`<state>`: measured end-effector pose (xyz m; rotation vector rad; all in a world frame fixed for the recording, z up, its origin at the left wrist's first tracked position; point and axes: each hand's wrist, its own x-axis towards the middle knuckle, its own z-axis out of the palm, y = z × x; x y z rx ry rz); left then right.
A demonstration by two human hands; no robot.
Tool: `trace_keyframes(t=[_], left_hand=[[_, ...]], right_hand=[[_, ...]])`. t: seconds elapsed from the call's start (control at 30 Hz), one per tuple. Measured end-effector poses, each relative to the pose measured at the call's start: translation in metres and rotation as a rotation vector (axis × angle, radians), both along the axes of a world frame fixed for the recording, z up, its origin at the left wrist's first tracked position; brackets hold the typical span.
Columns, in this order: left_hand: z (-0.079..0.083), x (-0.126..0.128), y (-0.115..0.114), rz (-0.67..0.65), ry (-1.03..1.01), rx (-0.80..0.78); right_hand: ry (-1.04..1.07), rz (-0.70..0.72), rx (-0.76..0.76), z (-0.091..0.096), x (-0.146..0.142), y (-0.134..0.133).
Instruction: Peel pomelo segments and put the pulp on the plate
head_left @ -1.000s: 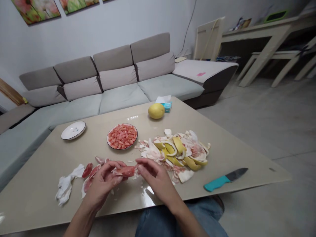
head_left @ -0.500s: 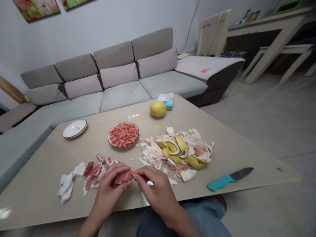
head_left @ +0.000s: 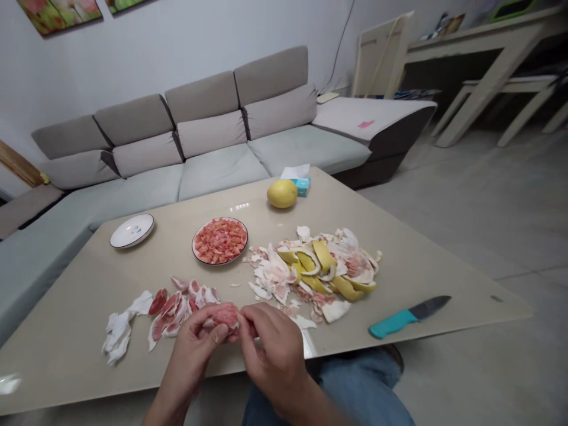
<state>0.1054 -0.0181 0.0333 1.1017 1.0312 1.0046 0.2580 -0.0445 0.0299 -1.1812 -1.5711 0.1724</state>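
A pink pomelo segment (head_left: 226, 315) is held in the curled fingers of my left hand (head_left: 191, 348), just above the table's near edge. At its right end, my right hand (head_left: 276, 350) pinches with thumb and forefinger; the fingertips touch the segment and partly hide it. Left of the hands lie several pomelo segments (head_left: 171, 313), some with white membrane still on. Beyond them a dark-rimmed plate (head_left: 193, 251) is heaped with peeled pink pulp pieces (head_left: 220, 239). A pile of yellow peel (head_left: 324, 255) with white pith and membrane spreads to the right.
A knife (head_left: 393, 325) with a teal handle lies near the right edge of the table (head_left: 421, 266). Crumpled white tissue (head_left: 119, 334) is at left, a white plate (head_left: 132, 231) at far left. A whole pomelo (head_left: 282, 194) stands by a tissue pack (head_left: 302, 187), before the sofa (head_left: 213, 168).
The segment has turned in my left hand, and the left thumb now lies across its front. My right hand has shifted slightly, still pinching at the segment's right end. The view has moved a little.
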Motion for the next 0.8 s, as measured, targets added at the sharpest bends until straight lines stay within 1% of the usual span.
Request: trace_keyframes(t=[0.07, 0.13, 0.23, 0.3, 0.33, 0.37, 0.43, 0.5, 0.53, 0.6, 0.7, 0.8], left_hand=[[0.001, 0.0, -0.003, 0.05, 0.109, 0.086], [0.002, 0.002, -0.009, 0.105, 0.128, 0.102], [0.004, 0.008, -0.018, 0.217, -0.039, 0.045], [0.008, 0.01, -0.021, 0.311, -0.153, 0.046], [0.011, 0.01, -0.021, 0.331, -0.184, 0.049], [0.015, 0.01, -0.02, 0.318, -0.195, 0.042], [0.02, 0.009, -0.017, 0.248, -0.192, 0.005], [0.023, 0.007, -0.013, 0.203, -0.18, -0.029], [0.024, 0.007, -0.012, 0.206, -0.176, -0.036], [0.023, 0.007, -0.01, 0.22, -0.166, -0.036], [0.018, 0.008, -0.007, 0.232, -0.149, -0.01], [0.01, 0.009, -0.003, 0.244, -0.054, 0.049]], right_hand=[[-0.1, -0.046, 0.07, -0.004, -0.002, 0.0], [-0.137, -0.092, 0.097, -0.007, -0.004, 0.001], [-0.064, -0.116, 0.05, -0.01, -0.006, 0.005], [0.045, -0.09, -0.025, -0.01, -0.007, 0.008], [0.116, -0.069, -0.065, -0.009, -0.007, 0.01], [0.191, -0.042, -0.104, -0.009, -0.007, 0.011], [0.324, 0.013, -0.176, -0.007, -0.006, 0.013], [0.372, 0.053, -0.221, -0.007, -0.002, 0.015], [0.35, 0.059, -0.224, -0.009, 0.001, 0.016], [0.234, 0.031, -0.201, -0.014, 0.009, 0.02], [-0.006, -0.1, -0.217, -0.023, 0.025, 0.028], [-0.142, -0.214, -0.235, -0.028, 0.04, 0.033]])
